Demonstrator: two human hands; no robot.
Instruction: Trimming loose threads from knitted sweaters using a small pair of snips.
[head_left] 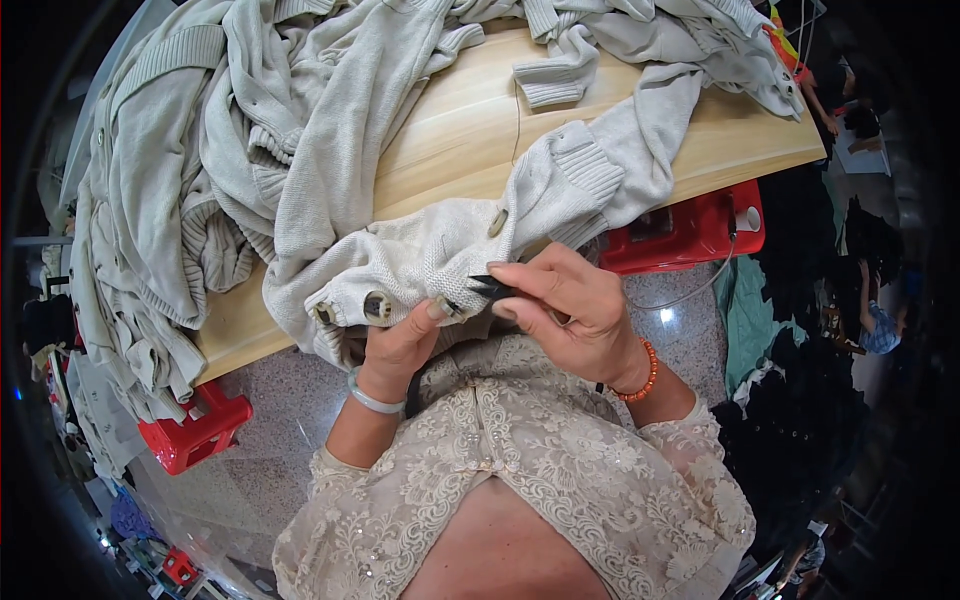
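Note:
A light beige knit cardigan [420, 245] lies bunched along the table's near edge and hangs over it. My left hand [398, 345] is closed on the cardigan's edge, thumb on top, the other fingers largely hidden beneath the fabric. Next to that thumb is a button [377, 305] in dark and pale tones; another button [324, 313] sits farther left on the same edge, and an oval one [497, 222] lies higher up. Pinched in my right hand [580, 305] are small black thread snips [490, 287], their points close to the knit just right of my left thumb.
More beige knitwear [250, 130] is heaped over the left and far sides of the wooden table [450, 130]. Red plastic stools stand below, one at the right [690, 235] with a white cup-like piece and cord, one at the left [200, 425]. Dark cloth [790, 430] is piled at the right.

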